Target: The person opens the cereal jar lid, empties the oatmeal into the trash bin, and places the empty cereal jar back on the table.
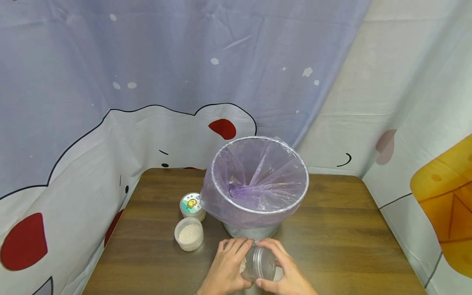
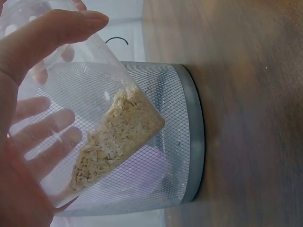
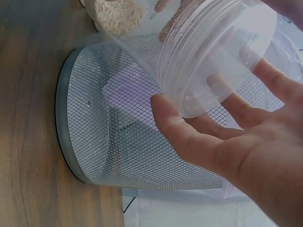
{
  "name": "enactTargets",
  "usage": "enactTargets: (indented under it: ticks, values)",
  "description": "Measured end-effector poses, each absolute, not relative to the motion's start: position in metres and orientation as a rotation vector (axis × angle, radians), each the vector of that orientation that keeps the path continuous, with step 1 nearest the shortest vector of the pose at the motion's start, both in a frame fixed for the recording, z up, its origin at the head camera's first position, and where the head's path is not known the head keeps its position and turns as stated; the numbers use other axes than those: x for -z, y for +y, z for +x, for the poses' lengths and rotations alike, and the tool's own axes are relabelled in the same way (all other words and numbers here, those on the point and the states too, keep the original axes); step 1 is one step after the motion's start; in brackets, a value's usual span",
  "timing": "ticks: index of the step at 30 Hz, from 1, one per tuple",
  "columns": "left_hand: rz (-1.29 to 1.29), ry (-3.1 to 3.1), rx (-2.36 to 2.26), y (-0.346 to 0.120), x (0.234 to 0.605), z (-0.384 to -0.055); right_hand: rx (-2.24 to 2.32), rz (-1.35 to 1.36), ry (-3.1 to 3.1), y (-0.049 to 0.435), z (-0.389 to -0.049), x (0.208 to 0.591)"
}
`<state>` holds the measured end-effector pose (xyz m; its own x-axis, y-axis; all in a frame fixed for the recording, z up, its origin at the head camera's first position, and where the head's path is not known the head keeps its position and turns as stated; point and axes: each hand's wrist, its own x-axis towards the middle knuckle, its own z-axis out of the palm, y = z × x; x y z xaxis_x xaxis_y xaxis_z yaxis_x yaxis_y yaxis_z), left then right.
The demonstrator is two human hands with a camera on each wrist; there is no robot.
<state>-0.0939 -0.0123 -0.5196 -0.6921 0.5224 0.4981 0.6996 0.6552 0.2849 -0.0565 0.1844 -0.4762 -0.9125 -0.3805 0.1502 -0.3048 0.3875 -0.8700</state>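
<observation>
A clear plastic jar [image 2: 102, 85] lies tilted on its side between both hands, low in front of the bin. Pale beige flakes that look like oats [image 2: 116, 137] have slid against its base and lower wall. My left hand [image 1: 229, 268] grips the jar's body, its fingers showing through the wall in the left wrist view. At the other end, the fingers and thumb of my right hand [image 1: 282, 268] hold the ridged, translucent lid end [image 3: 213, 61]. Whether the lid is loose there, I cannot tell.
Just behind the hands stands a silver mesh wastebasket [image 3: 137, 156] lined with a purple plastic bag [image 1: 258, 200]. To its left are an uncovered tub of white grains [image 1: 189, 235] and a tub with a printed lid [image 1: 191, 203], all on the brown wooden table [image 1: 343, 233]. Patterned curtains [image 1: 166, 53] surround it.
</observation>
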Motion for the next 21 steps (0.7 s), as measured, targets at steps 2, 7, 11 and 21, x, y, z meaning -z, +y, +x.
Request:
enactTargets:
  ticks: [2, 7, 11, 21]
  values:
    - [-0.963, -2.501, 0.655, -0.0125, 0.5198, -0.0939, 1.593, -0.643, 2.535, 0.1848, -0.0567, 0.477]
    - [-0.954, -2.483, 0.648, -0.0124, 0.5208, -0.0933, 1.65, -0.506, 2.433, 0.1829, -0.0554, 0.4777]
    - [-0.94, -2.461, 0.648, -0.012, 0.5217, -0.0928, 1.695, -0.294, 2.34, 0.1801, -0.0534, 0.4757]
    - [-0.907, -2.444, 0.604, -0.0114, 0.5221, -0.0913, 1.721, -0.1, 2.362, 0.177, -0.0501, 0.4713]
